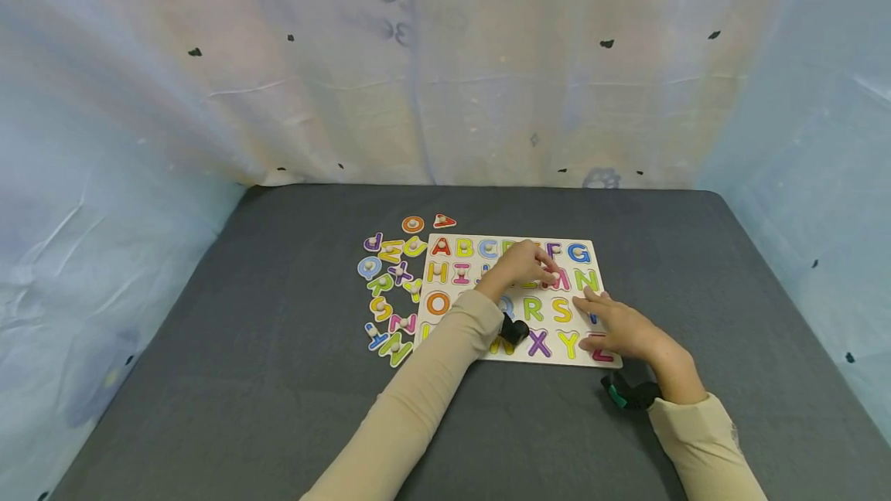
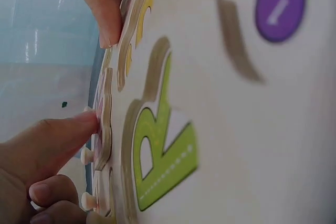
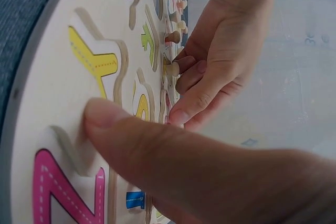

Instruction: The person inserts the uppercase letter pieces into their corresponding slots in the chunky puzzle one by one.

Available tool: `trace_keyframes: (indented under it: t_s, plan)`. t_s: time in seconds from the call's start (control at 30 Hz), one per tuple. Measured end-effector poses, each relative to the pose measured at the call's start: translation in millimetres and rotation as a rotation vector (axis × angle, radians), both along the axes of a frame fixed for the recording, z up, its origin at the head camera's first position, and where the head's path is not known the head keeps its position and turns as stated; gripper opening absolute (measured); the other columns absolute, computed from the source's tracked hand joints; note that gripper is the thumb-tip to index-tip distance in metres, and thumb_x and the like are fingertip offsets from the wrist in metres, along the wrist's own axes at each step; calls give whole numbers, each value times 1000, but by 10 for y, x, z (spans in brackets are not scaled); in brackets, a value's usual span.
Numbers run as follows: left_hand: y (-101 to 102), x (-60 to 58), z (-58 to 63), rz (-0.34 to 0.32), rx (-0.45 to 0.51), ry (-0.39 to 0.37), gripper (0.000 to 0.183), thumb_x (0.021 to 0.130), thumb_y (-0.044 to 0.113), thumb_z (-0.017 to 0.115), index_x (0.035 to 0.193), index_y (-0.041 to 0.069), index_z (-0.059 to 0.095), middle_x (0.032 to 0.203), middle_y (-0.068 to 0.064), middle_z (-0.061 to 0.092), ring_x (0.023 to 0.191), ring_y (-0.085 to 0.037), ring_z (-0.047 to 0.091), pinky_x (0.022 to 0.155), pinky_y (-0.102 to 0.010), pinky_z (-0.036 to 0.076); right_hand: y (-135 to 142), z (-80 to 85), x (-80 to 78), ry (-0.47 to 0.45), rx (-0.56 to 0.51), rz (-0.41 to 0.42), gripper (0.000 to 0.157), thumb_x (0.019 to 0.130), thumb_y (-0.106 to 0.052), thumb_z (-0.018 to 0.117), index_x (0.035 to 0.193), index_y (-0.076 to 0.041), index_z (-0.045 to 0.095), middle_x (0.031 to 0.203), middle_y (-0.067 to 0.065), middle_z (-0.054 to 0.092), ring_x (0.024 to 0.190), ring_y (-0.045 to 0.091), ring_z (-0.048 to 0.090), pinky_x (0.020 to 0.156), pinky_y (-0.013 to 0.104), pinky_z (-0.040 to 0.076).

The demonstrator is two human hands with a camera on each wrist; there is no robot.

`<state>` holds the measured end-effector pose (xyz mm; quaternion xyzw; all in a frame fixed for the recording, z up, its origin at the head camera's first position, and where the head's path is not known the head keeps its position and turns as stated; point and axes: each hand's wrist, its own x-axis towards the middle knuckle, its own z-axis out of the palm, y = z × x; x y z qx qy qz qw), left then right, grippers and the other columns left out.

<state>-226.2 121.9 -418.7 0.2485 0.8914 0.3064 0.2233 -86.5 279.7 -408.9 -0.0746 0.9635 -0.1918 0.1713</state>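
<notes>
Board (image 1: 520, 354) full of alphabet letters is sitting on the dark worktop (image 1: 299, 315), guys. Left hand (image 1: 524, 264) is over the middle, one fingertip touching the pink M (image 1: 564, 280), other fingers tucked; can't tell if that grip is actually pinching. Right hand (image 1: 623, 328) has its grip spread over the right end, near the Z (image 1: 602, 354). Loose letters (image 1: 380, 284) lie along the left side.

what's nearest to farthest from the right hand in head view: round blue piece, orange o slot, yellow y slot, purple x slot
1. Yellow Y slot, left of right hand
2. Purple X slot, left of Y
3. Orange O slot, board's left side
4. Round blue piece, off board, far left
</notes>
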Motion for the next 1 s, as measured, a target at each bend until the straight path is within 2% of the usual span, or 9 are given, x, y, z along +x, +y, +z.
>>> trace_keyframes:
  t_s: [0.3, 0.57, 0.83, 1.0]
  plan:
    - [23, -23, -55, 20, -20, 28, 14, 86, 27, 73, 97, 22, 78, 104, 2, 70, 73, -8, 46, 61, -18, 34, 4, -9, -12, 4, -12, 4, 79, 79, -33, 77, 143, -2, 43, 152, 30, 29, 138, 57, 26, 104, 68, 32]
    - [29, 17, -44, 45, -35, 48, 13, 86, 29, 73, 96, 22, 78, 97, 2, 70, 68, -7, 46, 57, -18, 33, 5, -17, -3, 13, -17, 8, 78, 79, -32, 77, 143, -2, 44, 152, 30, 31, 137, 57, 27, 104, 67, 32]
    - [-14, 22, -63, 68, 16, 36, 15, 83, 30, 75, 96, 22, 77, 111, 3, 68, 85, -8, 54, 66, -19, 38, 13, -24, 3, 5, -14, 10, 79, 78, -33, 77, 143, -2, 44, 152, 30, 30, 137, 57, 26, 103, 68, 33]
    - [-91, 13, -18, 35, 86, 24, 16, 83, 30, 75, 96, 20, 78, 120, 2, 67, 95, -11, 58, 69, -19, 41, 11, -11, 6, 9, -21, 2, 79, 78, -33, 77, 143, -1, 44, 152, 31, 30, 138, 57, 26, 103, 68, 33]
